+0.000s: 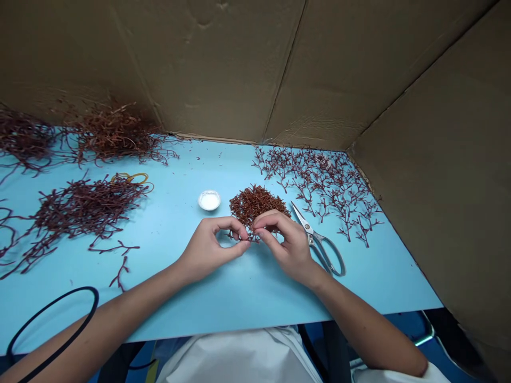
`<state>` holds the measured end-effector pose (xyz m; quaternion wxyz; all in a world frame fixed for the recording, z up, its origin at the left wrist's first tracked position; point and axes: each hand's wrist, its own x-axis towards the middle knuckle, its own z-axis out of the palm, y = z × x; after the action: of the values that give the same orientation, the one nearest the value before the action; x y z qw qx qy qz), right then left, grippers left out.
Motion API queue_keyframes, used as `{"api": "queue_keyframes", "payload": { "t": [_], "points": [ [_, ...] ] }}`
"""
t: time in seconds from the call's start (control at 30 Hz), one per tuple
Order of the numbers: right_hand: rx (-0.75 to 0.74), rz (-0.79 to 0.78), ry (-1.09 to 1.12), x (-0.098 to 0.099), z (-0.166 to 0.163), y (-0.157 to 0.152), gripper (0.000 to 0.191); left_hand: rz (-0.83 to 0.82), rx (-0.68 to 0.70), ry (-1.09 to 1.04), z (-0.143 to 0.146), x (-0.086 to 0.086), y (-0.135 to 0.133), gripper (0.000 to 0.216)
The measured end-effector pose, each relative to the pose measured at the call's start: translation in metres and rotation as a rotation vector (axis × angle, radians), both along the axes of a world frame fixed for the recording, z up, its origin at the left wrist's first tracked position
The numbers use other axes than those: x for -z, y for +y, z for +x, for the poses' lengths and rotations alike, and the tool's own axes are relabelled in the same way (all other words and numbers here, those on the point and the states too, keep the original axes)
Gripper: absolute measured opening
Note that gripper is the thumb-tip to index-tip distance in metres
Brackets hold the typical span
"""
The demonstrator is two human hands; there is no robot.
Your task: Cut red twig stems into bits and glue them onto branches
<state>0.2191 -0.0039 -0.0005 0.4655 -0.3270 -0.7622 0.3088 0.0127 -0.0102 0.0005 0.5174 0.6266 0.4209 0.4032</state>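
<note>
My left hand point(213, 246) is closed in a pinch on one end of a small, thin reddish-brown branched twig point(252, 238). The thumb and forefinger of my right hand point(288, 246) pinch at the same twig from the other side, partly covering it. Just behind my fingertips lies a mound of short brown twig pieces point(257, 203), its front edge hidden by my hands. Silver scissors point(328, 249) rest to the right of my right hand, their blades slightly apart and pointing toward the back left. Beyond my left hand stands a small white dish point(209, 200) with white contents.
Branched twigs point(315, 178) are spread at the back right. On the left lie a heap of dark twigs point(90, 205), yellow rubber bands point(136, 178) and a tangled brown pile point(115, 133). Cardboard walls point(223, 69) enclose the back and right. A black cable point(51, 303) loops over my left forearm.
</note>
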Motion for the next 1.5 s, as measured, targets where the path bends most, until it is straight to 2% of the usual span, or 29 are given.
{"api": "queue_keyframes", "payload": {
  "t": [0.2, 0.57, 0.97, 1.13, 1.27, 1.5],
  "points": [
    [-0.033, 0.089, -0.063, 0.001, 0.001, 0.005, 0.015, 0.045, -0.036, -0.023, -0.001, -0.002, -0.001, 0.004],
    [-0.097, 0.064, -0.079, 0.001, 0.004, 0.006, 0.015, -0.025, 0.043, -0.128, -0.003, 0.000, 0.000, 0.004],
    [-0.151, 0.144, -0.145, -0.003, 0.006, 0.009, 0.013, -0.098, 0.080, -0.185, -0.002, 0.003, 0.003, 0.007],
    [-0.208, 0.079, -0.168, -0.006, 0.010, 0.011, 0.010, -0.132, 0.125, -0.215, -0.001, 0.005, 0.005, 0.006],
    [-0.224, 0.008, -0.176, -0.007, 0.011, 0.012, 0.008, -0.145, 0.110, -0.203, 0.001, 0.004, 0.003, 0.007],
    [-0.224, 0.012, -0.174, -0.009, 0.011, 0.012, 0.008, -0.144, 0.060, -0.182, 0.004, 0.003, -0.001, 0.009]
  ]
}}
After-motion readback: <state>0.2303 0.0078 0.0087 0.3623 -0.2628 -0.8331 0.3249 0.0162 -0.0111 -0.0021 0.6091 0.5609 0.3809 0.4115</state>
